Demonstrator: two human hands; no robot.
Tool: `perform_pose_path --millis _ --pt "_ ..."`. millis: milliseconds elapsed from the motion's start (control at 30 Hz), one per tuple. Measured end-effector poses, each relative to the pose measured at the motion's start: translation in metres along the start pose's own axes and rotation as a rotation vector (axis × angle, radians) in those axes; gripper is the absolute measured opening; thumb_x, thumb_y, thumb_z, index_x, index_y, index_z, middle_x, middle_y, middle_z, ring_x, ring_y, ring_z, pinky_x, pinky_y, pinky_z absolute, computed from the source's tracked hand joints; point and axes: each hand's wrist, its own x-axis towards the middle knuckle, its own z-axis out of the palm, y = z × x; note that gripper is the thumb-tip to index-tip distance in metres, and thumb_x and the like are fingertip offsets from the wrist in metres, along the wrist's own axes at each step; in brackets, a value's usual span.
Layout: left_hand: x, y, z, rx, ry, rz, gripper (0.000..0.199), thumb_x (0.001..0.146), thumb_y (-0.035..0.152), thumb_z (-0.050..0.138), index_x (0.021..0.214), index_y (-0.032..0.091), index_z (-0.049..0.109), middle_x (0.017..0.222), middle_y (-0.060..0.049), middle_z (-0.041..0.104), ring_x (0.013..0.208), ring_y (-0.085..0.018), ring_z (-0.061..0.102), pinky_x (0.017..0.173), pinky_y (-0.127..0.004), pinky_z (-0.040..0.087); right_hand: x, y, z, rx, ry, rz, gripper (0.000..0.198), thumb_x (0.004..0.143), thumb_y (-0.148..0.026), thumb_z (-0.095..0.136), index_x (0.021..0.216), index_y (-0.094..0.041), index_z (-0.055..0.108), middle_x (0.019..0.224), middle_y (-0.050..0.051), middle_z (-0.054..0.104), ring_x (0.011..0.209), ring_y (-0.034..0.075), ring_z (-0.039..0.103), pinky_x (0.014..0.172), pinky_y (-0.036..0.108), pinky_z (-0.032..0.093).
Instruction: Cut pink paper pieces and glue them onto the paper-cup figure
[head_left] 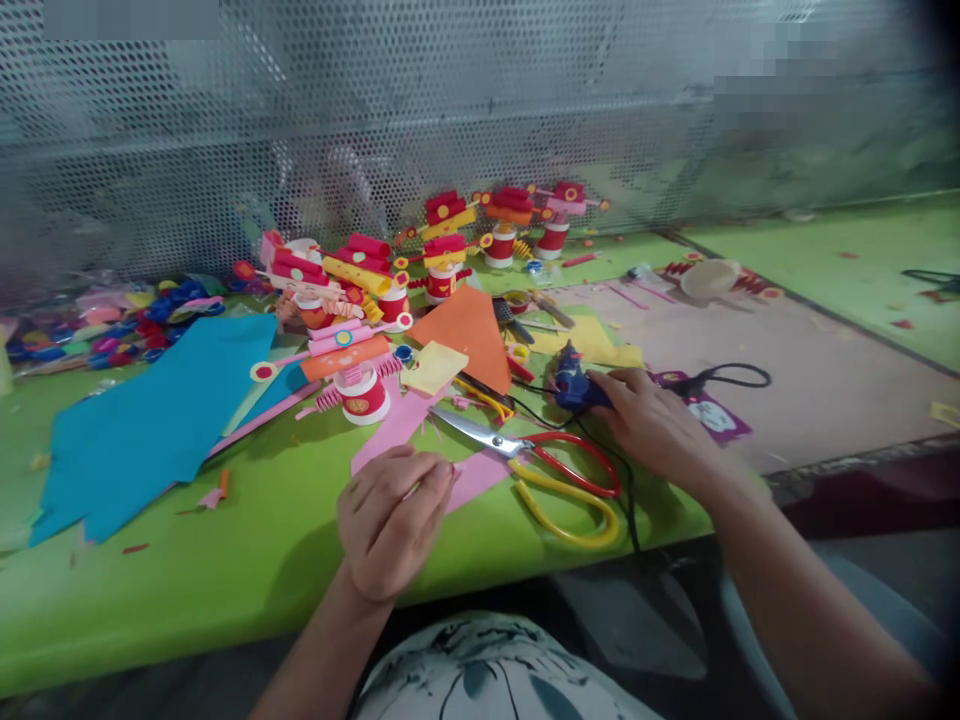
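My right hand [660, 428] has its fingers around the handle end of a dark blue hot glue gun [571, 385], which rests on the table with its nozzle pointing away. Closer to me, my left hand [394, 515] is closed, thumb and fingers pressed together; what they hold, if anything, is too small to make out. Beneath and beyond it lie pink paper strips [480, 478]. Scissors [501, 443] with one red and one yellow handle lie partly spread between my hands. A paper figure [364, 390] on a white-and-red cup stands just past my left hand.
Several similar paper figures [446, 262] stand along the perforated metal screen [450, 100]. Blue paper [165, 430] and a heap of colourful bits [127, 325] lie left. Orange paper [472, 330] lies mid-table. A black cord [631, 505] runs over the table's front edge.
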Motion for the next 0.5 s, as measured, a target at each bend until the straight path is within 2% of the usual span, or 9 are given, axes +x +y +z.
perform_pose_path --millis 200,333,400,433,500 --pt "0.001 -0.004 0.002 -0.026 0.034 -0.039 0.031 0.080 -0.003 0.083 0.106 0.010 0.073 0.093 -0.009 0.080 0.087 -0.016 0.078 0.087 -0.029 0.066 0.011 0.005 0.005 -0.022 -0.034 -0.013 0.055 0.104 -0.034 0.040 0.151 -0.012 0.057 0.137 0.027 0.065 0.115 0.043 0.070 0.095 0.056 0.055" --pt "0.002 -0.006 0.004 -0.111 0.062 -0.113 0.032 0.081 -0.001 0.083 0.109 0.013 0.073 0.096 -0.008 0.081 0.086 -0.017 0.077 0.083 -0.031 0.067 0.004 -0.002 -0.012 -0.033 -0.001 0.005 0.055 0.103 -0.037 0.049 0.150 -0.012 0.059 0.144 0.032 0.060 0.124 0.051 0.065 0.097 0.065 0.052" --pt "0.001 -0.006 0.005 -0.188 0.053 -0.169 0.031 0.083 0.000 0.082 0.109 0.015 0.073 0.096 -0.008 0.081 0.086 -0.017 0.078 0.081 -0.031 0.067 0.000 -0.014 -0.027 -0.016 0.080 0.002 0.052 0.103 -0.038 0.050 0.146 -0.012 0.063 0.146 0.033 0.058 0.126 0.052 0.063 0.098 0.066 0.051" --pt "0.001 -0.006 0.006 -0.244 0.052 -0.215 0.030 0.084 0.001 0.081 0.108 0.016 0.074 0.096 -0.007 0.081 0.086 -0.016 0.078 0.080 -0.029 0.067 -0.003 -0.022 -0.036 0.029 0.135 -0.018 0.049 0.104 -0.039 0.050 0.143 -0.013 0.066 0.143 0.030 0.060 0.124 0.049 0.065 0.097 0.062 0.053" --pt "0.001 -0.007 0.009 -0.414 0.071 -0.379 0.026 0.085 0.002 0.081 0.105 0.019 0.076 0.095 -0.005 0.081 0.087 -0.015 0.077 0.079 -0.026 0.065 -0.007 -0.045 -0.052 0.310 0.266 -0.132 0.038 0.105 -0.038 0.053 0.131 -0.019 0.073 0.129 0.023 0.067 0.112 0.037 0.070 0.092 0.050 0.056"
